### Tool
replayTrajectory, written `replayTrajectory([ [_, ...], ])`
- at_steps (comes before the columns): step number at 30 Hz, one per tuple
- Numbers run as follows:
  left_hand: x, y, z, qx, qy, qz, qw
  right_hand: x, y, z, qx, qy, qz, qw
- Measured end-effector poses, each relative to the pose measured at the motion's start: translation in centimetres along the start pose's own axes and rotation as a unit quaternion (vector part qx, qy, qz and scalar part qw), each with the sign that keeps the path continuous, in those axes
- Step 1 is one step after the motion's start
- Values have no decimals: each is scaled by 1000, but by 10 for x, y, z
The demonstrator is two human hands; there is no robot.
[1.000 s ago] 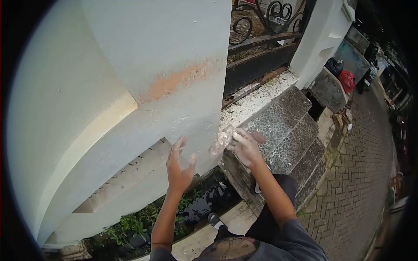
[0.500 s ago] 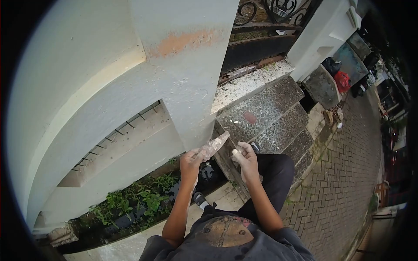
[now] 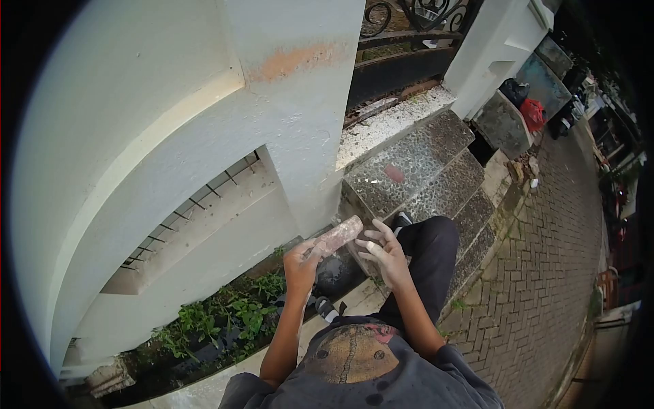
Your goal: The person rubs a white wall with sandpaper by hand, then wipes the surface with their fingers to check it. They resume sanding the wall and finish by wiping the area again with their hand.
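Pinkish-brown rectangular block (image 3: 338, 235), rough and gritty-looking: where does it sit?

"Wait, biggest things first. White plastered wall pillar (image 3: 293, 136) with an orange rust smear fills the left. Beside it are dark pebble-finish stone steps (image 3: 415, 163), then a grey brick-paved lane (image 3: 552, 238), with leafy green weeds (image 3: 231, 320) at the pillar's foot."

"And the hands?"

"The left hand (image 3: 302, 262) pinches the block's lower end, fingers closed around it, in front of the lowest step. The right hand (image 3: 385, 255) is just beside the other end, fingers spread. Whether its fingertips touch the block, I cannot tell."

"Changed from before?"

"A second ago the right hand pressed it against the pillar's corner. Now the left holds it, lower and lying flatter."
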State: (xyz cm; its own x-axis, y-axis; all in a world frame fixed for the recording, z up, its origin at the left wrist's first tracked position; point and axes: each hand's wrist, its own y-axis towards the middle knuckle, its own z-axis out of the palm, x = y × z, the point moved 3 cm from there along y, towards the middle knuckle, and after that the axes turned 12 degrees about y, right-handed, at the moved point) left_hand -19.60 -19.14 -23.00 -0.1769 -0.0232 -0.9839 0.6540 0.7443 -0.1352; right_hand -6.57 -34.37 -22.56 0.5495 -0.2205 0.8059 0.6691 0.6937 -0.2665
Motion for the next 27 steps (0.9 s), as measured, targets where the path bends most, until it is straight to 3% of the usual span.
replayTrajectory([
  [4,-9,-8,-7,-8,3,32,999,3,-12,6,-23,4,-17,1000],
  [7,-23,-18,-15,-9,95,87,992,16,-19,33,72,130,-61,987],
  [8,-29,-20,-17,-17,108,99,989,14,-21,42,163,193,2,968],
  [11,-41,-25,-21,-32,139,130,981,-9,-11,33,84,112,83,987],
  [12,-39,-24,-25,-38,145,140,979,-17,-12,28,41,56,68,995],
  [15,-18,-25,-30,-36,80,104,991,-14,-25,29,46,13,108,993],
  [20,-8,-29,-12,61,-118,18,991,-12,-34,51,98,-7,64,993],
  [24,8,-33,3,131,-37,15,991,-16,-30,56,81,-70,-125,986],
  [27,5,-33,3,160,-100,14,982,-17,-35,51,124,-176,-64,974],
])
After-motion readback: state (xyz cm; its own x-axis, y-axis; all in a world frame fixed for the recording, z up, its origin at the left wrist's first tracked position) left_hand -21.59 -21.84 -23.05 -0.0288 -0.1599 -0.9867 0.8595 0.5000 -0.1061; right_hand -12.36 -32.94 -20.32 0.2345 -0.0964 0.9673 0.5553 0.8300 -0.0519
